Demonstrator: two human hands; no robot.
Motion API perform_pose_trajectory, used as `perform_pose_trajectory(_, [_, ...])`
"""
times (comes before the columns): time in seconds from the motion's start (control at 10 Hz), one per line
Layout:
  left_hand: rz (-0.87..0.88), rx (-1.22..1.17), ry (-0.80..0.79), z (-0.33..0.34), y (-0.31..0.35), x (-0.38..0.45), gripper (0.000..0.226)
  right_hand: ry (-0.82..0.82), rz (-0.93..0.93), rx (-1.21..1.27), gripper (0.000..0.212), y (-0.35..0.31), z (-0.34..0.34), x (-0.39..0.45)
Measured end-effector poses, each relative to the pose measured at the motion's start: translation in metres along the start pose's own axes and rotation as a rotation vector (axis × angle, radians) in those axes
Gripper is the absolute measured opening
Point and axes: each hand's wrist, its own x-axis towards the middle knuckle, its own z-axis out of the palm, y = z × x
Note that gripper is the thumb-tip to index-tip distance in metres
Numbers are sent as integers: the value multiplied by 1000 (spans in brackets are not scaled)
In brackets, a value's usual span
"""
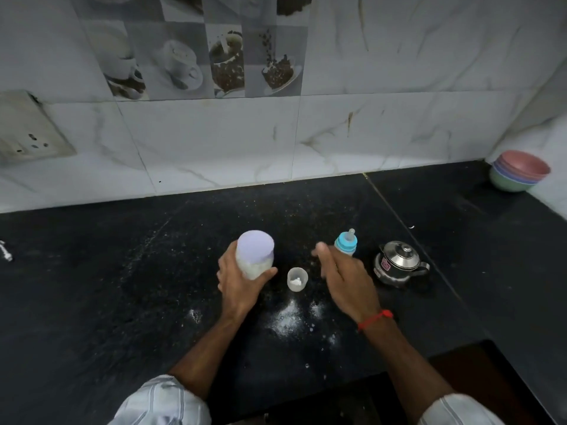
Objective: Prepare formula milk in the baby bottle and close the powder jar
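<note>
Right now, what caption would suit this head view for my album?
Left hand grips the lidded jar; right hand hovers open by the bottle, above spilled powder.

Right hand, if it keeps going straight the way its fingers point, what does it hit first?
Probably the baby bottle. The right hand points up and away over the counter, and the bottle stands just past its knuckles. Depth is unclear from this one view, so it might pass just left of it toward the wall.

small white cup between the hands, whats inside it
A small clump of white powder lies at the bottom of the small white cup. Its near wall hides part of the floor, so the full amount cannot be seen.
</note>
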Motion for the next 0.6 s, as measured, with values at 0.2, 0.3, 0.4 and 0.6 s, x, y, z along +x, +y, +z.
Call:
perform_pose_trajectory(0.2, [-28,-13,-57,10,-18,-4,112,-61,-80,-144,47,31,-1,-27])
perform_pose_trajectory(0.3, [-32,30,-85,10,-16,-7,123,-27,-137,-161,33,37,-7,-26])
perform_pose_trajectory(0.4, [-35,175,-56,6,-14,-20,148,81,-209,-203,32,42,-15,-20])
perform_pose_trajectory(0.6, [438,415,150,3,44,-44,113,132,-340,-399,52,46,-49,0])
